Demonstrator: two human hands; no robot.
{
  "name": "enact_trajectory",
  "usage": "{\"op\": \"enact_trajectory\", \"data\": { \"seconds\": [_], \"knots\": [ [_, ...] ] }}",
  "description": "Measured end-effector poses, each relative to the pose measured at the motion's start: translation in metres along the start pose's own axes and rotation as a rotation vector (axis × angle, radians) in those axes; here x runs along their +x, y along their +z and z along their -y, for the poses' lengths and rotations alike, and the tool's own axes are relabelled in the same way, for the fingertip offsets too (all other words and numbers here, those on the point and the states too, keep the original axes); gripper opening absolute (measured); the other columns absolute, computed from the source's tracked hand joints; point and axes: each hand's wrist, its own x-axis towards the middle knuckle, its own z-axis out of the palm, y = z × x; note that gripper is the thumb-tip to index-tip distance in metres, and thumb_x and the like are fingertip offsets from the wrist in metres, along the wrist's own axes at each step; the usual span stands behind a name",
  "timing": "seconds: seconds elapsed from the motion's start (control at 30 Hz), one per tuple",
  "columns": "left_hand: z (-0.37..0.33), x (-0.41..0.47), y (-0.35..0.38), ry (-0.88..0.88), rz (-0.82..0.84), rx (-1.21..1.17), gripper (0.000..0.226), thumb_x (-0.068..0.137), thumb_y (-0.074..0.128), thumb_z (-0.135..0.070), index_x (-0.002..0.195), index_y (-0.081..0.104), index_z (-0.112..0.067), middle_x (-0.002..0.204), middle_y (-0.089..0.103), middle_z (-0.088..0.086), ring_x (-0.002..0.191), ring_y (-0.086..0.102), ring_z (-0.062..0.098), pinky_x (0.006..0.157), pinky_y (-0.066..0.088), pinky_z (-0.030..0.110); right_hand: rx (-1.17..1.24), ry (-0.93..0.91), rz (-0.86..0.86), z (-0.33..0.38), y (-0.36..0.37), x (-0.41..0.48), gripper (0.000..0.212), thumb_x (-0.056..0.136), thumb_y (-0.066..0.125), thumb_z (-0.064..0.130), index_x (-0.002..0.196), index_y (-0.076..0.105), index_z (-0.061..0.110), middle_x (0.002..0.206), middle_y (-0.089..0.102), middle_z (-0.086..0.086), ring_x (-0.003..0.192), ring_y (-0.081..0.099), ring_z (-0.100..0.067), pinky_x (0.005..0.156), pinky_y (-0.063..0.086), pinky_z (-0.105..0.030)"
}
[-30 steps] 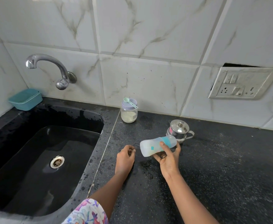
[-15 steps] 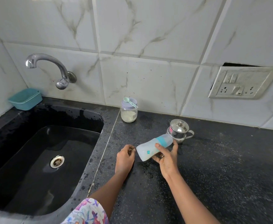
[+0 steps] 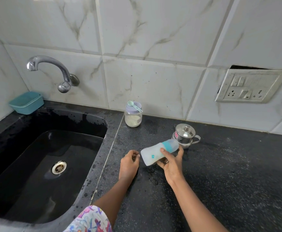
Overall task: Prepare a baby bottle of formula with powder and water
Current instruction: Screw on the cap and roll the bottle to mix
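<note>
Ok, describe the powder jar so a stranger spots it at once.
Right of the black sink, against the tiled wall, stands a clear jar of whitish powder. Unlike the steel pot nearby, its lilac lid carries a mint scoop.

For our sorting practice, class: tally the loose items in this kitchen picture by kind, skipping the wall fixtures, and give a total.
baby bottle: 1
powder jar: 1
scoop: 1
steel pot: 1
teal tub: 1
Total: 5
</note>
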Motion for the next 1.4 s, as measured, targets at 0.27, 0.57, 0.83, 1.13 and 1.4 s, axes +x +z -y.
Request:
{"op": "enact_trajectory", "data": {
  "seconds": [0.27,0.57,0.83,1.13,1.4],
  "knots": [
    [-0.0013,-0.0011,-0.0005,0.004,-0.002,-0.002,0.015,0.092,0.054,-0.021,0.105,0.062,-0.014,0.092,0.066,0.0,0.084,0.059,0.012,0.072,0.043,0.02,0.082,0.011,-0.039,-0.0029,-0.0028,-0.0006,0.072,0.08,0.064,-0.004,0.135,0.035,0.033,0.126,0.051,-0.01,0.112,0.056,-0.029,0.069,0.057,-0.049],
    [-0.0019,-0.0015,-0.001,0.0,0.0,0.003,0.015,0.092,0.055,-0.02,0.105,0.062,-0.014,0.089,0.065,-0.002,0.083,0.06,0.011,0.071,0.044,0.021,0.018,0.008,0.013,0.0,-0.0041,-0.001,0.07,0.08,0.063,-0.007,0.133,0.038,0.03,0.118,0.056,-0.009,0.107,0.059,-0.028,0.073,0.057,-0.05],
    [-0.0024,-0.0018,-0.0009,-0.002,0.002,0.007,0.015,0.092,0.055,-0.021,0.104,0.062,-0.015,0.088,0.065,-0.003,0.082,0.06,0.011,0.07,0.043,0.02,0.011,-0.008,0.01,0.0003,-0.005,-0.0002,0.073,0.079,0.064,-0.007,0.135,0.036,0.031,0.12,0.056,-0.011,0.109,0.058,-0.03,0.075,0.056,-0.051],
    [-0.0033,-0.0019,-0.0014,-0.001,-0.007,0.006,0.015,0.092,0.055,-0.02,0.104,0.062,-0.014,0.088,0.065,-0.003,0.083,0.06,0.011,0.072,0.043,0.02,0.002,0.009,0.001,-0.0026,-0.0046,0.0001,0.075,0.077,0.066,-0.007,0.134,0.037,0.032,0.124,0.055,-0.012,0.113,0.056,-0.033,0.074,0.056,-0.051],
    [-0.0023,-0.0022,-0.0014,0.001,-0.002,0.005,0.015,0.092,0.055,-0.02,0.104,0.062,-0.015,0.089,0.065,-0.003,0.083,0.06,0.011,0.073,0.045,0.021,0.035,0.006,-0.035,-0.0036,-0.0068,-0.0015,0.071,0.08,0.064,-0.005,0.135,0.036,0.031,0.121,0.055,-0.009,0.11,0.057,-0.028,0.072,0.056,-0.05]
  ]
}}
